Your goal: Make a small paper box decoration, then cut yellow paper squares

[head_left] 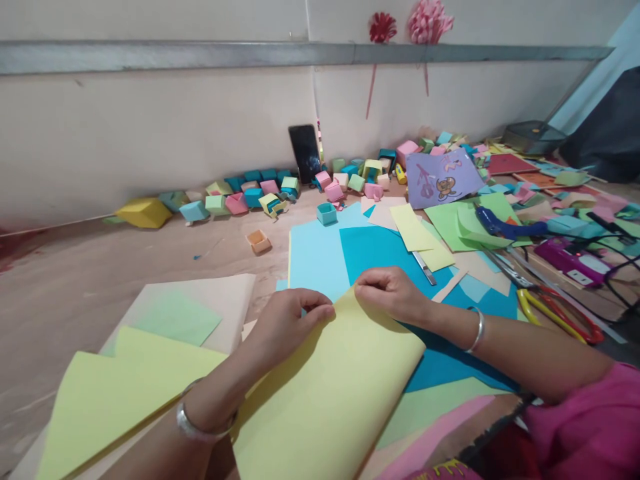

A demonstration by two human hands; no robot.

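A yellow paper sheet (330,387) lies curled over in front of me, folded back on itself. My left hand (287,323) pinches its top corner from the left, fingers closed on the edge. My right hand (393,293) pinches the same corner from the right. Both wrists wear silver bangles. Under the sheet lie teal paper (385,257) and light blue paper (315,257).
Lime green sheets (115,393) lie at the left. Yellow-handled scissors (555,310), a blue glue gun (505,227), a purple tool (570,257) and cables sit at the right. Several small folded paper boxes (260,193) and a phone (305,153) line the wall.
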